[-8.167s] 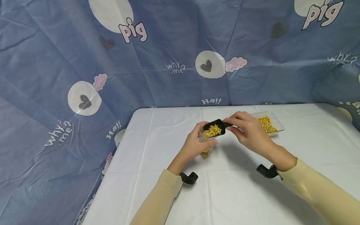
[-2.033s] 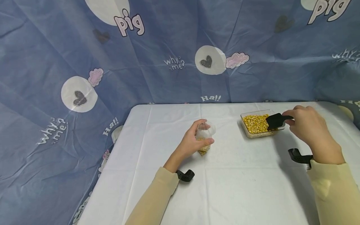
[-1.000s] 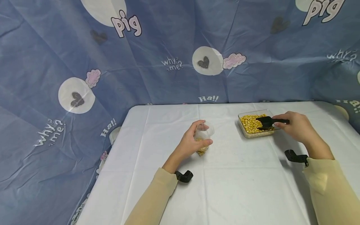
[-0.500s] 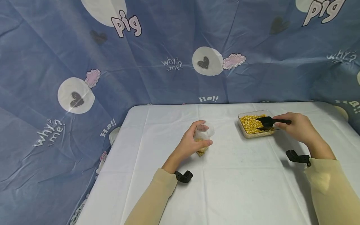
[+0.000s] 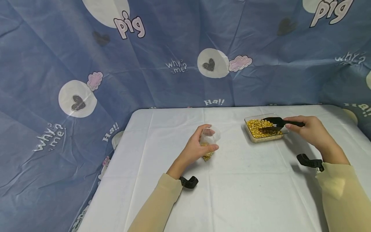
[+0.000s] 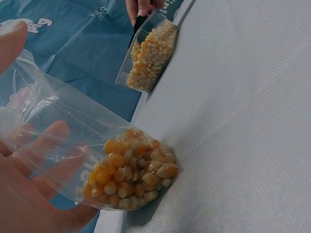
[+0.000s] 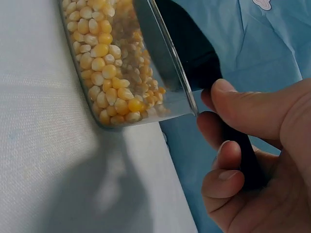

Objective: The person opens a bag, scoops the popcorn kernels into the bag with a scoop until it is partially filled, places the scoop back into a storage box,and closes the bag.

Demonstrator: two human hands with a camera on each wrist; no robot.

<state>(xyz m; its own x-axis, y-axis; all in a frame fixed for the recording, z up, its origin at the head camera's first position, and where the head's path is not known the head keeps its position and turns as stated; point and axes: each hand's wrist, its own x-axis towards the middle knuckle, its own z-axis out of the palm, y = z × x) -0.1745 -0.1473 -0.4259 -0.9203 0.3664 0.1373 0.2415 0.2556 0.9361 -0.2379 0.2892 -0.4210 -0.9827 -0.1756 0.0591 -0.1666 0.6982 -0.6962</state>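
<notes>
My left hand (image 5: 195, 149) holds a clear plastic bag (image 5: 210, 139) upright on the table, fingers and thumb spread around its open mouth. Yellow corn kernels (image 6: 133, 170) fill the bottom of the bag, as the left wrist view shows. Over to the right, my right hand (image 5: 313, 133) grips the handle of a black scoop (image 5: 276, 121), thumb on top and fingers curled beneath. The scoop's blade is inside a clear rectangular container (image 5: 262, 140) of corn kernels, tilted on its side, its lower edge among them. In the right wrist view the scoop (image 7: 194, 53) crosses the container's rim.
A white cloth covers the table (image 5: 232, 193). Behind it hangs a blue printed curtain (image 5: 162, 87), which also runs down the left side. The container stands near the table's back edge, to the right of the bag.
Earlier the right hand held the kernel-filled scoop over the bag's mouth; it has since moved right to the container. In the last half second the scoop has tilted onto its side. The left hand stays.
</notes>
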